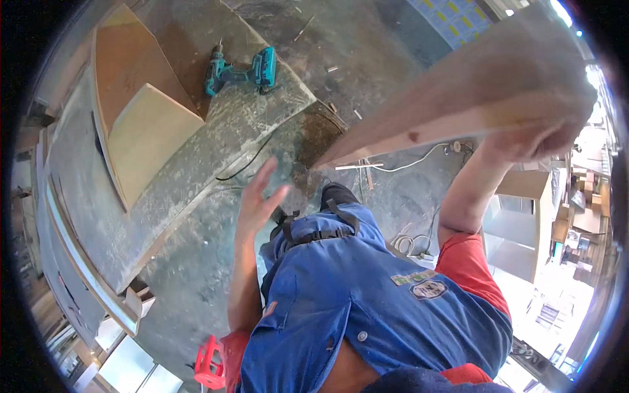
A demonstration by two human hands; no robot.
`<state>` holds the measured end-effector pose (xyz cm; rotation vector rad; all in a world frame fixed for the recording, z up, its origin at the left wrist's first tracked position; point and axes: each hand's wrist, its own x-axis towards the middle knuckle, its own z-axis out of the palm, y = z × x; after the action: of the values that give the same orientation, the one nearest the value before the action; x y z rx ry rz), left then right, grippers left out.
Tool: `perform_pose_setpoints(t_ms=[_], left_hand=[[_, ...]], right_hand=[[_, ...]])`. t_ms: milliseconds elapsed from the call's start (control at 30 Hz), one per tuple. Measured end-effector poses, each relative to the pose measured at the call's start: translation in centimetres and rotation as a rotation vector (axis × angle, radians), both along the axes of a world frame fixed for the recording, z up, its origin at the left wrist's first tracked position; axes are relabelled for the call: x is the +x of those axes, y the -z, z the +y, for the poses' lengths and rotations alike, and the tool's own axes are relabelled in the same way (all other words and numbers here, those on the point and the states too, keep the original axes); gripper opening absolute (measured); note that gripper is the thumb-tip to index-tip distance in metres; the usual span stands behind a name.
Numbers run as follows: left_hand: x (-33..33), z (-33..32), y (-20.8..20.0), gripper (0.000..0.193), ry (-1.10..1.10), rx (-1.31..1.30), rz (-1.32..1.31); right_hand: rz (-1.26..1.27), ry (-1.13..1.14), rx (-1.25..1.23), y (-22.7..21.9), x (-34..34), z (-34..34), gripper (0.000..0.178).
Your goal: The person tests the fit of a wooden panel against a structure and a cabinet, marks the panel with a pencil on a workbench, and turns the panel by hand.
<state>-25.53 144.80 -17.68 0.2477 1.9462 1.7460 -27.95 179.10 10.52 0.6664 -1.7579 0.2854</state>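
My right hand (532, 141), raised at the right, is closed on the edge of a long wooden board (452, 98). The board slants from beside my head down toward the middle, its narrow end nearest the bench corner. My left hand (259, 203) is in front of my body with fingers spread and nothing in it. Beyond that hand, a teal and black cordless drill (237, 73) lies on its side on the worn workbench (262, 118). Left of the drill, wooden panels (154, 134) form an angular piece on the bench.
A black cord (246, 160) hangs over the bench edge. White cables (419, 160) and wood scraps lie on the concrete floor (406, 196). A pale cabinet (517, 229) stands at the right. A red plastic tool part (209, 363) shows beside my left sleeve.
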Motion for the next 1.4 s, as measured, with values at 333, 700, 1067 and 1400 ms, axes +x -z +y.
perform_pose_setpoints(t_ms=[333,700,1067,1400], left_hand=[[-2.2,15.8,-14.5,0.051,-0.362,0.239,0.633],[2.5,18.1,-14.4,0.037,-0.558,0.361,0.711],[9.0,9.6,-13.0,0.035,-0.841,0.514,0.57],[25.3,-6.4,-13.2,0.049,-1.415,0.576,0.718]], right_hand=[[0.223,0.403,-0.107,7.7,-5.7,16.2,0.034],[-0.855,0.072,-1.222,28.9,-17.1,31.5,0.053],[-0.847,0.086,-0.88,25.5,-11.4,18.2,0.053],[-0.922,-0.491,-0.755,13.5,4.3,-10.1,0.06]])
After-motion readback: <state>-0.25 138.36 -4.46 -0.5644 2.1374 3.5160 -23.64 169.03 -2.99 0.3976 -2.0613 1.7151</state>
